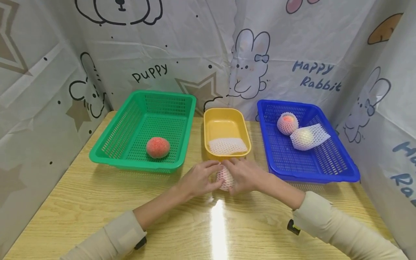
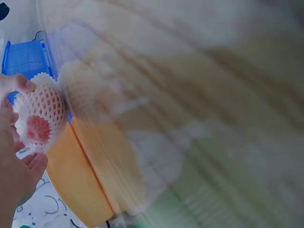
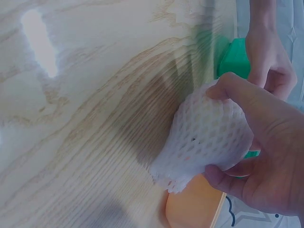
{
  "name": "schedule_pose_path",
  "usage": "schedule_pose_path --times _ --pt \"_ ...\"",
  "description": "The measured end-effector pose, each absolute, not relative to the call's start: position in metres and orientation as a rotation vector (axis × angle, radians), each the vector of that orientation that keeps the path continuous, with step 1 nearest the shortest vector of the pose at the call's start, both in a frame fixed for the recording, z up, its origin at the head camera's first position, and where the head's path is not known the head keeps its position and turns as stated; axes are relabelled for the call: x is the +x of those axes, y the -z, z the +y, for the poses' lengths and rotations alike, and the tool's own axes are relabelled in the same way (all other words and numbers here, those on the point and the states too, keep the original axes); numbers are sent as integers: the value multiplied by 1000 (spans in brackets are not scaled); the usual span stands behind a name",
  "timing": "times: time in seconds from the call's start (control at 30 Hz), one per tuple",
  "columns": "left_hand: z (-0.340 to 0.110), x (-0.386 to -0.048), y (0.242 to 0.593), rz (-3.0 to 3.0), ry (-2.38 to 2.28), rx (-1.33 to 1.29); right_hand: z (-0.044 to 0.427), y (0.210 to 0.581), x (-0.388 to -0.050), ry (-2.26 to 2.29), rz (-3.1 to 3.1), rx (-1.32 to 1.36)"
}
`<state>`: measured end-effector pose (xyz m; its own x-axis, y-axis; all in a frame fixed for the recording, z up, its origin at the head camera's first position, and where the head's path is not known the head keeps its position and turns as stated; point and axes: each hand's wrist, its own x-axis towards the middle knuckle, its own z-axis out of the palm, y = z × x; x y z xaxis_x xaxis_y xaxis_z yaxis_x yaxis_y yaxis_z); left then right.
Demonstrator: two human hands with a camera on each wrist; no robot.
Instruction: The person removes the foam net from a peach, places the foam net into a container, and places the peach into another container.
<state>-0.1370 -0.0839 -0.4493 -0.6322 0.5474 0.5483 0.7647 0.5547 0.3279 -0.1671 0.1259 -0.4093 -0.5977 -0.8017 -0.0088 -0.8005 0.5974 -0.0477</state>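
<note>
A peach in a white foam net [image 1: 225,177] is held between both hands in front of the yellow container. My left hand [image 1: 199,179] grips it from the left, and my right hand [image 1: 248,176] grips it from the right. The left wrist view shows red peach skin through an opening of the net [image 2: 40,111]. Seen from the right wrist, the net [image 3: 204,135] narrows to a loose end, with the thumb and fingers of my right hand [image 3: 266,142] around its wider part.
A green basket [image 1: 117,164] with one bare peach [image 1: 157,147] stands left. The yellow container [image 1: 227,112] holds white foam netting [image 1: 227,146]. At right, a blue basket [image 1: 312,177] holds two netted fruits [image 1: 287,124]. Behind hangs a printed cloth [image 1: 182,43].
</note>
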Motion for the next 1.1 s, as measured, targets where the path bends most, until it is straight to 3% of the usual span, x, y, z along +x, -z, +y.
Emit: schedule_pose_path --times 1.1 --pt "-88 -138 444 -2457 713 -1064 136 402 -165 -11 2846 -1262"
